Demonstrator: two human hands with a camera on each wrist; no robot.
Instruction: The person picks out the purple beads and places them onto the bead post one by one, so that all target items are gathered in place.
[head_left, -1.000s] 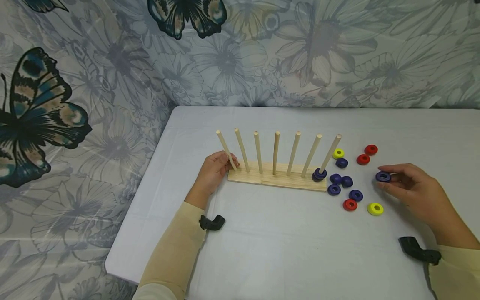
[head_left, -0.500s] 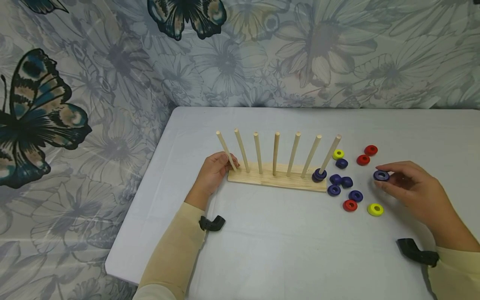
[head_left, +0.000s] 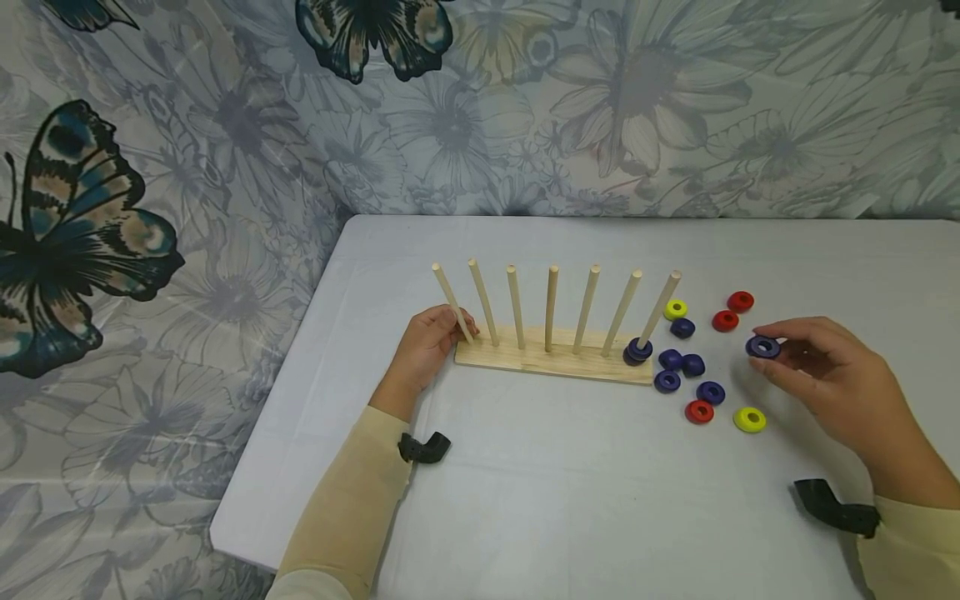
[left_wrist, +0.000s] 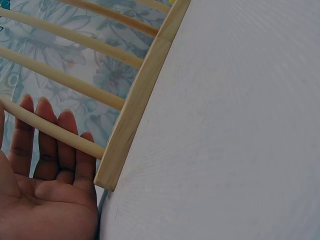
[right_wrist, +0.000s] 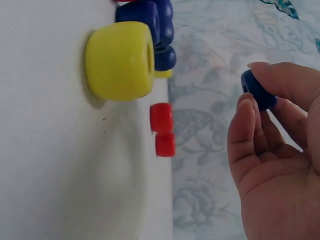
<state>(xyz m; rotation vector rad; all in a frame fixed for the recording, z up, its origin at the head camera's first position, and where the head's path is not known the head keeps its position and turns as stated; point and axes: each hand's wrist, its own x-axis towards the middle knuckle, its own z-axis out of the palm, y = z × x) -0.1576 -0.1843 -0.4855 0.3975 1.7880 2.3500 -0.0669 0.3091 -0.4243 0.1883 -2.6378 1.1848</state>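
Observation:
A wooden rack (head_left: 510,357) with a row of upright pegs stands on the table. My left hand (head_left: 431,346) is at its left end, beside the end peg (left_wrist: 60,134); in the left wrist view the fingers extend almost straight behind that peg, the thumb mostly out of frame. Between thumb and fingertips, my right hand (head_left: 840,383) pinches a dark blue bead (right_wrist: 258,91) above the table, right of the rack. Stacked blue beads (head_left: 637,352) sit at the bottom of the rightmost peg (head_left: 660,308); the other pegs are bare.
Between the rack and my right hand lie several loose blue beads (head_left: 693,365), red beads (head_left: 724,321) and yellow beads (head_left: 750,419). The white table (head_left: 570,500) meets a flower-patterned backdrop (head_left: 480,142) behind and at left.
My right hand has shifted slightly left and up with the blue bead still pinched. The left hand, the rack and the loose beads stay where they were.

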